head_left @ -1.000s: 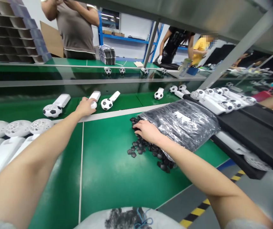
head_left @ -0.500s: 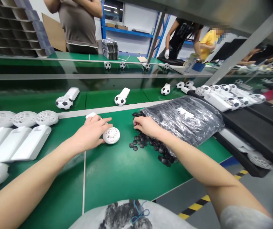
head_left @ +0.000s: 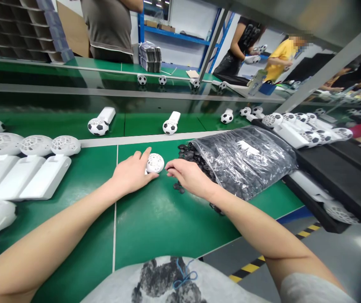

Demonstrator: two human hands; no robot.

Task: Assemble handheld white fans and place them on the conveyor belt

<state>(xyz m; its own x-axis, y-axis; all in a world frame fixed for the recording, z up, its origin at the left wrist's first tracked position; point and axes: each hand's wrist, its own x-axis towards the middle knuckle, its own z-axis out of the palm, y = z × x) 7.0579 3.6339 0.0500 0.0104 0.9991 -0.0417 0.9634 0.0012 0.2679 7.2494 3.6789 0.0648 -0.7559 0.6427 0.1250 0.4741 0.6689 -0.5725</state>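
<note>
My left hand (head_left: 132, 172) grips a white handheld fan housing (head_left: 155, 163), its thumb and fingers around the round, latticed head. Most of the handle is hidden under the palm. Just right of the head, my right hand (head_left: 188, 176) pinches a small black piece (head_left: 169, 168), only partly visible between the fingertips. The tips are close to the latticed head; whether they touch it I cannot tell. Loose black pentagon pieces (head_left: 185, 152) spill from a clear plastic bag (head_left: 249, 160) behind my right hand, and a few lie under that hand.
White fan housings (head_left: 46, 176) lie in rows at the left. Along the green belt are fans with black-patched football heads (head_left: 170, 126). A black tray (head_left: 331, 168) with more fans stands at the right. Across the line are people, one in a yellow top (head_left: 277, 61).
My right hand has come left from the black pieces to the fan head, a piece in its pinch. My left hand has shifted right with the housing. The view has shifted slightly.
</note>
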